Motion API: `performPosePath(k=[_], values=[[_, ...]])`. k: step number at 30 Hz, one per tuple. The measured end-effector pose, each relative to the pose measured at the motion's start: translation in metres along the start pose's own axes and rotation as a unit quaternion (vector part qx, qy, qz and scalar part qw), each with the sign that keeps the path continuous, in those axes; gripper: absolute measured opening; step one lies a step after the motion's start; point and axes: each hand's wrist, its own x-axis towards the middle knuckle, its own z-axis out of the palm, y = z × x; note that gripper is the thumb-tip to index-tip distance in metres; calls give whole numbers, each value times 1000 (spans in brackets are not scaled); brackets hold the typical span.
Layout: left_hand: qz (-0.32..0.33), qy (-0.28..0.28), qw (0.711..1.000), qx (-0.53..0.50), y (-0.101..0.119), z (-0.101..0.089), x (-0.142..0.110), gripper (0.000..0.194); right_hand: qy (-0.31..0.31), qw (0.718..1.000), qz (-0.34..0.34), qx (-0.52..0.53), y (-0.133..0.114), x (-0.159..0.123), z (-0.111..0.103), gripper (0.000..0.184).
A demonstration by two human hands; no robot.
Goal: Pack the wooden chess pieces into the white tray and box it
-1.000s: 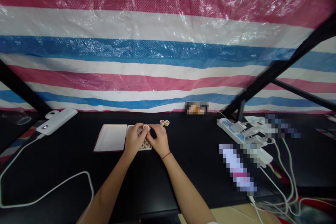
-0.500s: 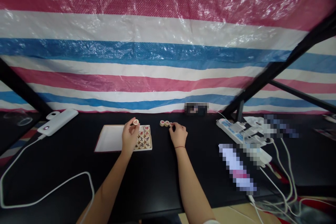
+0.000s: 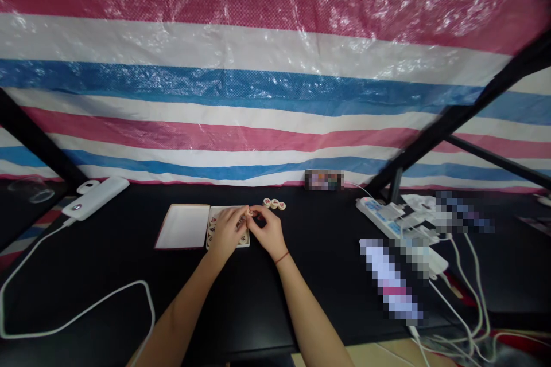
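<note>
Xiangqi pieces, round wooden discs with cut characters. One small pale piece [image 3: 250, 213] sits where the two hands meet, above the right part of a shallow white tray [image 3: 219, 208]. The fingertips [image 3: 246, 211] of the left hand [image 3: 228, 230] and the right hand [image 3: 267, 233] close in on it from both sides in a tight pinch; neither hand is open. Which hand bears the weight cannot be told.

The tray lies on a black table [image 3: 129, 275], under both hands. It holds pieces lying flat: four show along its left and lower parts, and the rest are hidden by the hands, so the full count cannot be made. Three more pieces [image 3: 274, 204] lie in a row on the table just beyond the tray's far right corner, red characters up, touching or nearly so. A second white tray with a dark red rim [image 3: 182, 226] lies just left of the first. A red cord bracelet [image 3: 282, 258] circles the right wrist.

Farther out: one white power bank [image 3: 95, 198] with a white cable [image 3: 86, 298] at left; one white power strip [image 3: 374, 210] with plugs at right; three pixelated objects. A striped tarpaulin [image 3: 258, 97] hangs behind, crossed by black frame bars [image 3: 456, 120].
</note>
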Motion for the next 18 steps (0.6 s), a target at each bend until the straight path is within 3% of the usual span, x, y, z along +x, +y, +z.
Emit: performPosePath(k=[2, 4, 5, 9, 13, 18], values=[[3, 10, 999, 31, 1, -1, 1, 30, 61, 997, 24, -50, 17, 4, -14, 20], [0, 18, 999, 44, 2, -3, 2, 32, 155, 976, 73, -136, 40, 8, -30, 24], [-2, 20, 999, 44, 3, -4, 2, 31, 173, 964, 94, -179, 52, 9, -37, 25], [-25, 29, 998, 57, 3, -6, 2, 27, 135, 953, 120, -244, 82, 9, -49, 24], [-52, 33, 996, 59, 2, -7, 2, 28, 89, 939, 133, -306, 84, 7, -41, 22], [-73, 29, 996, 42, 1, -9, 3, 29, 80, 929, 135, -335, 85, 5, -36, 23]])
